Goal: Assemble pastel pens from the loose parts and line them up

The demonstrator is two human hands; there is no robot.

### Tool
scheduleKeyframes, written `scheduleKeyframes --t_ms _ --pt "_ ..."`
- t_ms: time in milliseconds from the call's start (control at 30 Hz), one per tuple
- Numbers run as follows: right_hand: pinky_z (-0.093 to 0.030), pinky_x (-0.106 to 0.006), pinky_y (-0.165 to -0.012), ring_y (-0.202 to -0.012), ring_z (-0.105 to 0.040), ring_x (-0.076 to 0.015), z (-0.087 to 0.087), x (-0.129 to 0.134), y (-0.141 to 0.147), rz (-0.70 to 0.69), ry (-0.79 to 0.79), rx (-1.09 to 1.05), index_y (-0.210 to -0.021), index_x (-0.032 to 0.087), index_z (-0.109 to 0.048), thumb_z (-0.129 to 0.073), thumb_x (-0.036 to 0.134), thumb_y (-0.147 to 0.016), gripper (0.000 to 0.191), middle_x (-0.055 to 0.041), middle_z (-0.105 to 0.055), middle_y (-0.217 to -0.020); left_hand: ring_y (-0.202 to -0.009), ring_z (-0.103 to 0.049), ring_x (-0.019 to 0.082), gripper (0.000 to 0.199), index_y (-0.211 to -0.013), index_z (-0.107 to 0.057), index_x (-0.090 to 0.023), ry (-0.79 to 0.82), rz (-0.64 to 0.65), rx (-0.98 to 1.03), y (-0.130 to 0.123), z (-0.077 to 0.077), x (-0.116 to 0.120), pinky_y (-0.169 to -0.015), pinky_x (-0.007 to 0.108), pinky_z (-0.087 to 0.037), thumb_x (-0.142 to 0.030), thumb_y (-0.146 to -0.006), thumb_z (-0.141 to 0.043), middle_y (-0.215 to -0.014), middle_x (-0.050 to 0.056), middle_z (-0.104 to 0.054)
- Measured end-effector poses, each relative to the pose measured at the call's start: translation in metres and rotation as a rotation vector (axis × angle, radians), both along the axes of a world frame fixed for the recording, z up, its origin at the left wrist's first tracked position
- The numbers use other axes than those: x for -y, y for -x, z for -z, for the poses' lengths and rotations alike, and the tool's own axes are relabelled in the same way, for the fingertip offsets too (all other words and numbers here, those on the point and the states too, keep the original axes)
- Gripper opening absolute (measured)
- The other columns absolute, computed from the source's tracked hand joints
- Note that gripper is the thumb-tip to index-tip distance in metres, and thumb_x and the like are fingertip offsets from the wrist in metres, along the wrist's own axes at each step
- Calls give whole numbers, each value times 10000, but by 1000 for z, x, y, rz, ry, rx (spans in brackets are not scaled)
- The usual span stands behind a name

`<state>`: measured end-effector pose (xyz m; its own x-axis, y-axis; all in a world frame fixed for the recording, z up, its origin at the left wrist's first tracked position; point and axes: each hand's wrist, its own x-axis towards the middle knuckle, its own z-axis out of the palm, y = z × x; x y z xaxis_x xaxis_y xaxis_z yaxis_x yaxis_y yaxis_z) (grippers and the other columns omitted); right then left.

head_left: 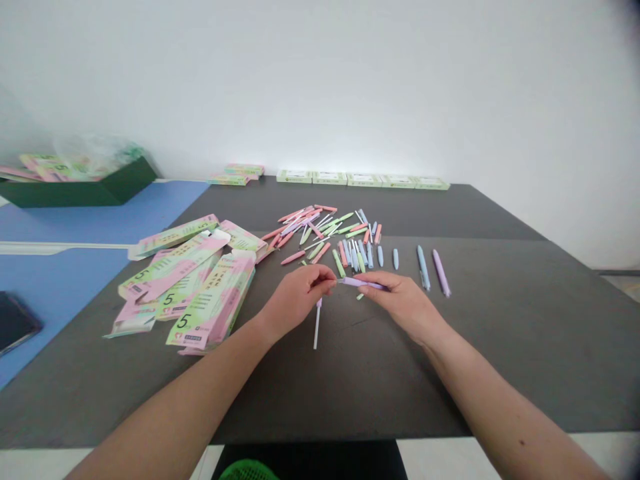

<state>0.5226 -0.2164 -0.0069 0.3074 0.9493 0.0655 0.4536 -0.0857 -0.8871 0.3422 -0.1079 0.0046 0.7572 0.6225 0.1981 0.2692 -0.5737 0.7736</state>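
My right hand (395, 297) is closed around a purple pen barrel (354, 282), held nearly level above the table. At its left end sits a small clear pen part (341, 281), pinched by the fingertips of my left hand (305, 293); its exact shape is hidden. Just below my left fingers is a white refill (317, 327) with a purple piece at its upper end. Beyond my hands lie loose pen parts in pink, green, blue and purple, among them a green barrel (339, 263). To the right, a blue pen (423, 267) and a purple pen (441, 272) lie side by side.
Opened pink-and-green pen boxes (215, 303) are heaped on the left. Several closed boxes (330, 179) line the far edge, near a small stack (235, 175). A dark green bin (95, 192) holds packaging on the blue surface (155, 200). A dark phone-like object (17, 322) lies far left.
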Motion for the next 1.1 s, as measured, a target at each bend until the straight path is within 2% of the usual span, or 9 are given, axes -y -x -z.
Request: scheduleKeyframes --t_ms 200,333,467,633,733,800,900,1000,1100 --pt "-425 -330 -862 -944 -614 -187 1 -3 4 -34 -2 74 -983 278 -700 -598 300 -786 223 -1 -691 -1006 -828 -615 148 171 -918 -653 -201 -135 41 -14 1 0 -1 -777 260 -456 -271 -848 -513 -906 16 -687" --pt "-421 -334 -873 -959 -613 -192 4 -4 4 -21 4 51 -1000 278 -695 -600 298 -786 236 -2 -690 -1024 -973 -619 163 270 -1110 -591 -212 -142 59 28 3 3 -1 -881 287 -453 -274 -876 -471 -1060 40 -678" --pt "-421 -338 -873 -958 -614 -200 6 -5 6 -24 16 28 -991 265 -700 -605 289 -780 233 -13 -692 -1019 -1099 -576 168 395 -1288 -437 -210 -152 132 67 3 8 0 -967 321 -420 -215 -894 -415 -1193 68 -624" --pt "-406 -348 -884 -964 -607 -204 11 -7 9 -42 -17 11 -995 269 -703 -605 252 -775 242 -14 -689 -1028 -1221 -478 163 425 -1324 -385 -184 -192 211 66 0 13 8 -1054 352 -348 -149 -906 -315 -1326 102 -515" --pt "-389 -349 -901 -965 -602 -199 11 -7 12 -26 -35 -112 -985 272 -707 -620 256 -767 235 -6 -694 -1018 -1274 -415 173 432 -1337 -369 -180 -205 216 130 -1 14 12 -1080 367 -312 -157 -911 -304 -1376 115 -456" --pt "-387 -345 -894 -948 -601 -192 11 -6 15 -26 -38 -268 -972 272 -710 -645 287 -752 230 -2 -697 -1006 -1252 -438 180 425 -1334 -369 -183 -207 141 203 -1 13 11 -1051 356 -346 -179 -912 -324 -1371 122 -456" --pt "-396 -324 -838 -897 -591 -176 12 -7 19 -26 -58 -476 -949 266 -715 -688 319 -715 241 -2 -699 -961 -1076 -565 185 337 -1211 -482 -174 -226 -163 176 3 10 3 -935 335 -429 -210 -902 -354 -1195 115 -590" --pt "-386 -287 -741 -818 -563 -150 14 -8 19 5 -75 -575 -944 256 -715 -701 325 -707 247 -5 -689 -882 -902 -620 206 252 -984 -595 -181 -246 -384 -161 6 12 -6 -827 338 -451 -217 -876 -371 -957 86 -675" --pt "-358 -262 -671 -720 -515 -118 16 -9 17 36 -69 -656 -935 236 -713 -698 334 -717 240 -4 -664 -805 -835 -632 233 267 -874 -621 -189 -196 -359 -481 4 18 -7 -745 337 -449 -320 -863 -389 -872 91 -687"
